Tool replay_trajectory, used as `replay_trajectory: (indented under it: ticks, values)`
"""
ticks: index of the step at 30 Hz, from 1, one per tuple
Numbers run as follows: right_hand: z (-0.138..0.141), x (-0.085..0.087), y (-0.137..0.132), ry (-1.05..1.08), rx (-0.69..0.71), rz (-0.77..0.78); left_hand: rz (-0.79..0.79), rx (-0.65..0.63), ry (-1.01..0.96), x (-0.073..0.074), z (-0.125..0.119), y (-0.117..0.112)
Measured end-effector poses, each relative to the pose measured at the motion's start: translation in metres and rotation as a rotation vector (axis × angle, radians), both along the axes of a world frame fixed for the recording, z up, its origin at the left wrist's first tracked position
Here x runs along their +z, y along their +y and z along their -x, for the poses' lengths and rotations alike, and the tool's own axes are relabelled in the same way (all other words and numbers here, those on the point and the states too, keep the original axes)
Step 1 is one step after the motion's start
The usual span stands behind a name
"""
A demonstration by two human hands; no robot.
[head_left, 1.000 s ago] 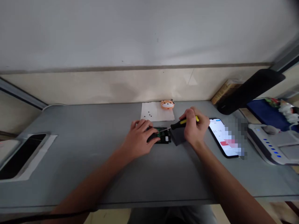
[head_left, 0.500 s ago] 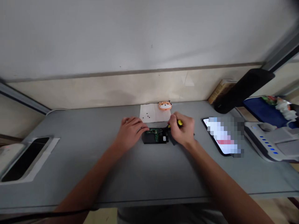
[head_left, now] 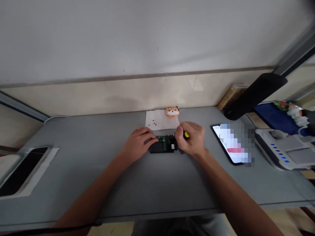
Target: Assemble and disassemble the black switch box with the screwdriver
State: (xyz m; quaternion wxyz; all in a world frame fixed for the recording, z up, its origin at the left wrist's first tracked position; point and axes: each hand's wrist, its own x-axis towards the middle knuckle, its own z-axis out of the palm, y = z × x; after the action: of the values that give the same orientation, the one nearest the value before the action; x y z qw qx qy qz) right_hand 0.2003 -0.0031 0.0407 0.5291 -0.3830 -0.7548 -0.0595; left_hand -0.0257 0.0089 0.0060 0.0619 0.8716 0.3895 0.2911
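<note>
- A green circuit board (head_left: 164, 140) sits on a flat black casing (head_left: 156, 149), its components small and crowded, in front of the person at mid-worktop.
- The left hand (head_left: 139, 141) lies curved over the board's left end, fingers pressing down and steadying it.
- The right hand (head_left: 190, 139) is clenched around a screwdriver (head_left: 186, 134) at the board's right end; only its yellow-and-black plastic handle shows, and the tip is hidden by the fingers.
- A white paper sheet (head_left: 161, 118) lies just beyond the board, with small black screws (head_left: 154, 123) on it and an orange toy animal (head_left: 172, 112) at its far edge.
- A lit phone (head_left: 227, 141), partly pixelated, lies right of the hands.
- Farther right are a white device with blue lights (head_left: 283, 152) and a black lamp head (head_left: 256, 96).
- The grey worktop (head_left: 73, 183) runs along a pale wall (head_left: 157, 42), with a dark screen (head_left: 22, 170) at the left.
</note>
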Motion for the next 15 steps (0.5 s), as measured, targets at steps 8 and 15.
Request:
replay_trajectory:
  ticks: [8, 15]
  values:
    - [-0.012, 0.002, 0.005, 0.112, -0.122, 0.054, 0.082, 0.010, -0.027, -0.001, 0.000, 0.000]
    - [-0.023, 0.002, 0.010, 0.229, -0.192, 0.185, 0.317, -0.205, 0.150, 0.011, -0.027, -0.018]
